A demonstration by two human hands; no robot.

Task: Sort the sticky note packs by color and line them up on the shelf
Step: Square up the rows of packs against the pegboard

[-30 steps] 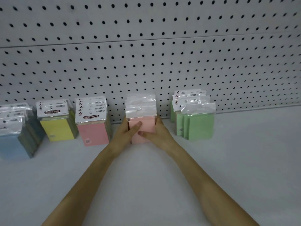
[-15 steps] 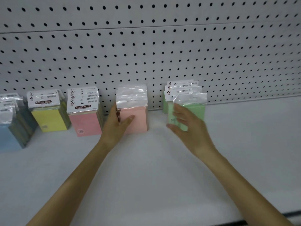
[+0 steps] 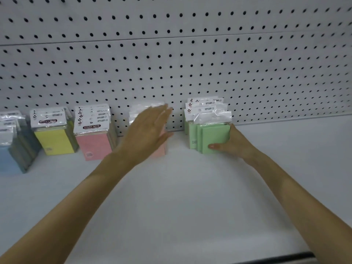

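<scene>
Head view: a white shelf [image 3: 181, 197] runs left to right, backed by a white pegboard [image 3: 171, 63]. Five upright groups of sticky note packs stand along the far edge against the board.

From the left the row goes:
- Blue packs [image 3: 7, 159], partly cut by the left edge.
- Yellow packs [image 3: 55, 141].
- Pink packs [image 3: 94, 145], whose front header card reads "STICKY NOTE".
- A second pink stack [image 3: 159, 150].
- After a gap, the green packs [image 3: 215, 138], furthest right.

The green packs are fanned, each nearer one stepped a little to the right, with clear plastic hang tabs on top.

The left hand [image 3: 146, 130] is motion-blurred and shows its back. Its fingers are straight and together, pointing up and right, and they grasp nothing. It covers most of the second pink stack, leaving only that stack's plastic top and lower right corner in sight. Whether the hand touches the stack cannot be told.

The right hand [image 3: 238, 144] grips the green packs from their right side. Its thumb lies across the lower front face of the nearest pack, and its fingers wrap behind, out of sight.

Both bare forearms reach in from the near corners. The shelf to the right of the green packs is plain white.
</scene>
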